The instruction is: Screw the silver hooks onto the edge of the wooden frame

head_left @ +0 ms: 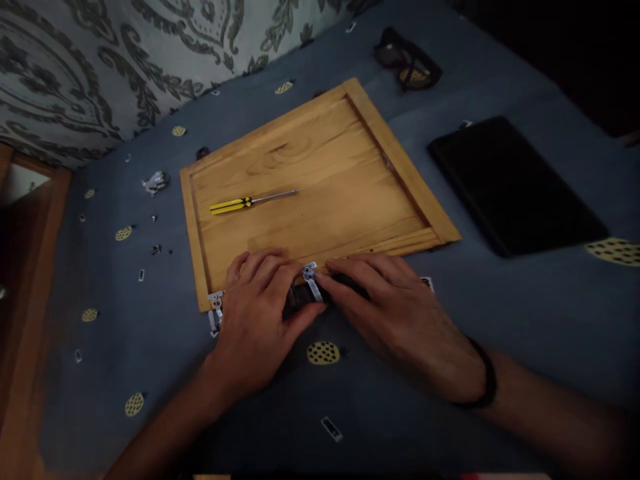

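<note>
A framed wooden panel [325,173] lies on a blue patterned cloth. At its near edge, a metal hinge [311,280] sits between my two hands. My left hand [260,313] rests over the panel's edge, its thumb reaching to the lower part of this hinge. The fingers of my right hand [395,313] touch the hinge from the right, with a dark band on that wrist. Another metal hinge [215,313] is at the panel's near left corner, partly behind my left hand. A yellow and black screwdriver [233,206] lies on the panel.
To the right of the panel lies a black flat device [517,187], with dark glasses [407,60] behind it. Left of the panel are a metal piece [155,183] and several small screws [159,249]. A wooden furniture edge [37,300] runs along the left.
</note>
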`<state>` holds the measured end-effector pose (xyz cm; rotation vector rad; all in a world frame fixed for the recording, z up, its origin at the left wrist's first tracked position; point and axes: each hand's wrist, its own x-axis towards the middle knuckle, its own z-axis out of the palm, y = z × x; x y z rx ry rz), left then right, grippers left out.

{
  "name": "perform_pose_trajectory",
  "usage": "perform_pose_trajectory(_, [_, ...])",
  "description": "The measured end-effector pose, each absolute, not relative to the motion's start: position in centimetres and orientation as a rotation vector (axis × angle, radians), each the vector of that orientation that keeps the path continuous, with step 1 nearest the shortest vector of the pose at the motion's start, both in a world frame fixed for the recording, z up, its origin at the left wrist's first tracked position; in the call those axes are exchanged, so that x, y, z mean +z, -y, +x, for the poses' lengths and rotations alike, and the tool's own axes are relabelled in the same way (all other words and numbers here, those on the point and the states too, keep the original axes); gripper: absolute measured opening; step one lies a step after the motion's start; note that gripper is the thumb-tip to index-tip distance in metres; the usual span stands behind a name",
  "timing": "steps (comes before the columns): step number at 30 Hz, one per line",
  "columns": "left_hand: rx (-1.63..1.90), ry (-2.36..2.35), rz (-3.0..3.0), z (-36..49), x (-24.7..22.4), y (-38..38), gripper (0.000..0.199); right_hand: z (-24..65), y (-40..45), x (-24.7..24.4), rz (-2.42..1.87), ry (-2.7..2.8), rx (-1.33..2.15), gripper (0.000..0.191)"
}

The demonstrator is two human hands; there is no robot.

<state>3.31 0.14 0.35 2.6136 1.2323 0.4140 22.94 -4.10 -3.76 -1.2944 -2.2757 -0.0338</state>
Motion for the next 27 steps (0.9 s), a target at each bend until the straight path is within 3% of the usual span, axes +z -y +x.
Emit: perform_pose_trajectory(27, [0.405,-1.169,2.632,3.21,0.58,-0.42,0.035,22.82,3.98,-3.70,-1.296,2.285,-0.097,0.032])
